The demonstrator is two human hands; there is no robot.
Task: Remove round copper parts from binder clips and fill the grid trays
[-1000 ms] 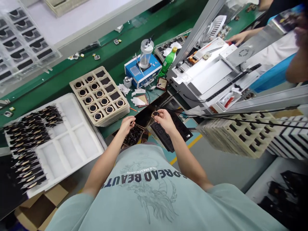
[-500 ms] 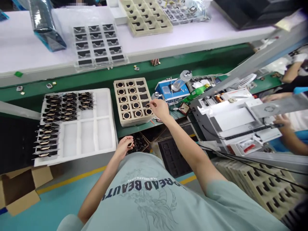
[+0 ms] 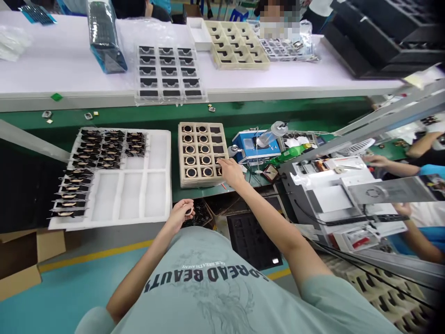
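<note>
My left hand point(image 3: 181, 214) is closed around a round watch case point(image 3: 188, 211) with a gold rim and dark face, held low in front of my shirt. My right hand point(image 3: 232, 172) reaches into the right column of a beige compartment tray point(image 3: 203, 183). Its fingertips pinch another gold-rimmed watch case point(image 3: 219, 160) at the fourth row, mostly hidden by the fingers. Similar watch cases point(image 3: 207, 172) fill the left and middle columns, and one is partly visible below my right fingers. The upper right compartments point(image 3: 217, 139) show only dark bottoms.
To the left lies a white foam tray point(image 3: 134, 222) with rows of black wired parts point(image 3: 89, 144). A blue device point(image 3: 257, 146), a green bottle point(image 3: 291, 152) and a grey machine point(image 3: 313, 208) stand right. A co-worker's arm point(image 3: 426, 243) shows far right. A raised shelf point(image 3: 104, 95) crosses behind.
The view has shifted, so the trays and shelf appear farther right and lower. My right hand stays at the same tray compartment, its fingers slightly lower over it. My left hand still holds its watch case.
</note>
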